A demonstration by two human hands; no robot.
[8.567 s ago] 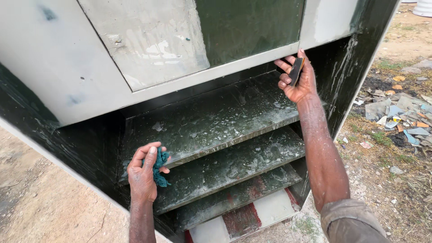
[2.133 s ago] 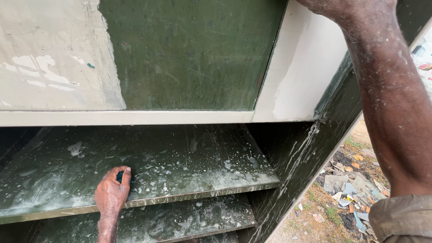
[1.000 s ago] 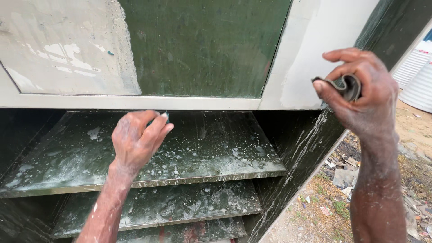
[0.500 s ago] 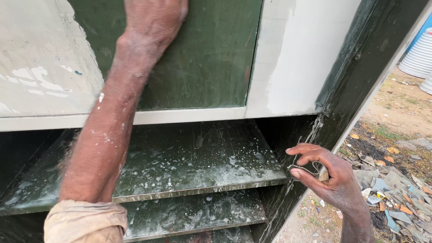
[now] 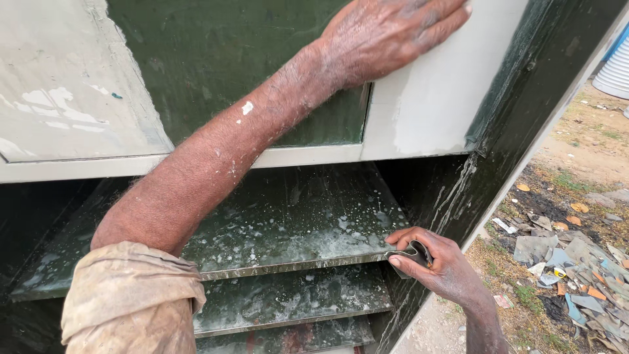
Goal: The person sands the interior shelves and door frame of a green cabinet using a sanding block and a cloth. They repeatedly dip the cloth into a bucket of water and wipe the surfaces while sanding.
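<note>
outdoors on sandy dirt, a dark green metal cabinet (image 5: pixel 524 98) stands open, with a litter pile (image 5: pixel 563 255) of scraps on the ground at right. counts: three shelves visible, two hands, one folded grey abrasive sheet. top shelf (image 5: pixel 295 229) is wet and speckled with white residue, middle shelf (image 5: pixel 295 298) the same, bottom shelf (image 5: pixel 288 334) only partly seen. left hand (image 5: pixel 393 33) lies flat, fingers together, pressed on the pale grey door panel (image 5: pixel 432 105) above the shelves, holding nothing. right hand (image 5: pixel 436 265) is pinched closed around the abrasive sheet (image 5: pixel 409 252), which sits at the front right corner of the top shelf, touching its edge. vs half a second ago: left hand has slid right from the green panel onto the grey one; right hand has come in from beside the cabinet to the shelf corner. rolled beige sleeve (image 5: pixel 131 301) at lower left.
</note>
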